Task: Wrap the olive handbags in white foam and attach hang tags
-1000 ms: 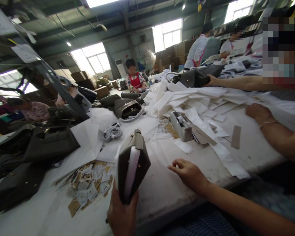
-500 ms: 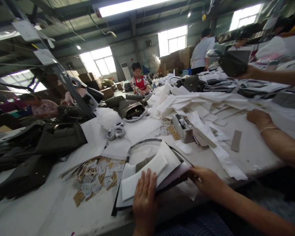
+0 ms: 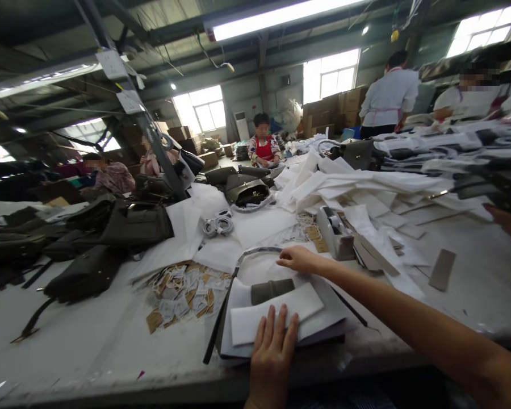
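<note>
Two hands work over a bag (image 3: 332,315) that lies on the counter (image 3: 89,346) in the lower middle of the frame. The left hand (image 3: 275,341) comes up from the bottom edge and rests palm down, its fingers a little apart, on a white foam strip (image 3: 309,304) on top of the bag; it presses from above and grips nothing. The right hand (image 3: 300,260) reaches in from the lower right corner, its arm crossing above the bag's right side. Its fingers are bent and close together beside the wrapped handle (image 3: 247,255); whether they pinch anything, I cannot tell.

The bag's long axis runs across the frame, roughly left to right, and the foam strip follows it with a slight upward slant to the right. The handle arches away toward the middle of the frame, so the right hand is nearer to it, while the left hand is nearer to the bag's lower edge. A grey-green band (image 3: 272,291) shows between the foam strip and the handle.

Left of the bag lies a pile of tags (image 3: 183,295); above and to the right stands a tape dispenser (image 3: 336,236), near the right forearm.
</note>
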### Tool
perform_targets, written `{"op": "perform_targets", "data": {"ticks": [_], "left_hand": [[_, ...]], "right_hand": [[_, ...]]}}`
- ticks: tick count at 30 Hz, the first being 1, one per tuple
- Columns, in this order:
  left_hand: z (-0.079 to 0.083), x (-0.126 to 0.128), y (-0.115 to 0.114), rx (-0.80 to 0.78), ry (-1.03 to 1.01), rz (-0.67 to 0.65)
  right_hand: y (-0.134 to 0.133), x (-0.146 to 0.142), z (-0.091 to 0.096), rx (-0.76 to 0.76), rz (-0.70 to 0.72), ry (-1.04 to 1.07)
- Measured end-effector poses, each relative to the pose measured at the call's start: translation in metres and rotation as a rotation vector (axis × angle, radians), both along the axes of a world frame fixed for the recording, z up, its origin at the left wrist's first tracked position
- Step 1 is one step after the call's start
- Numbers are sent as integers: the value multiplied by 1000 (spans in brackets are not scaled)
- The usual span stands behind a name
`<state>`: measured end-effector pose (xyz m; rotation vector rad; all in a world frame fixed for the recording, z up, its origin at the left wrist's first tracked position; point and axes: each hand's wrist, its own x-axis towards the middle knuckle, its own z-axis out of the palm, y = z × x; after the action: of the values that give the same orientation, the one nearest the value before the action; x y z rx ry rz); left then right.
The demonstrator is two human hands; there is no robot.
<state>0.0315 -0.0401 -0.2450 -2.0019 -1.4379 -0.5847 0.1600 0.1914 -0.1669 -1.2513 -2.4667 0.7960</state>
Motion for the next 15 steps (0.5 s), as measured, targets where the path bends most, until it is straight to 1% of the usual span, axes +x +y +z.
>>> {"op": "perform_targets", "data": {"ticks": [3,6,8,10,12,15], "left_hand": [[-3,-2,-8,33,-56,19],[-8,-6,-14,-14,-33,31],[-10,-7,-14,-1,-49,36],[-10,-7,-11,28,-87,46],[-8,-7,-7,10,-82,49],[-2,-8,-4,-41,-32,40]], "right_hand": [[8,-28,-18,-85,3,-119],[12,-37,-34,-148,-24,-150],[15,-35,-39,-198,-27,-110],[18,-27,-41,-262,-17,-24],[20,-16,-39,-343,9,89],[16,1,-29,-472,80,269]]}}
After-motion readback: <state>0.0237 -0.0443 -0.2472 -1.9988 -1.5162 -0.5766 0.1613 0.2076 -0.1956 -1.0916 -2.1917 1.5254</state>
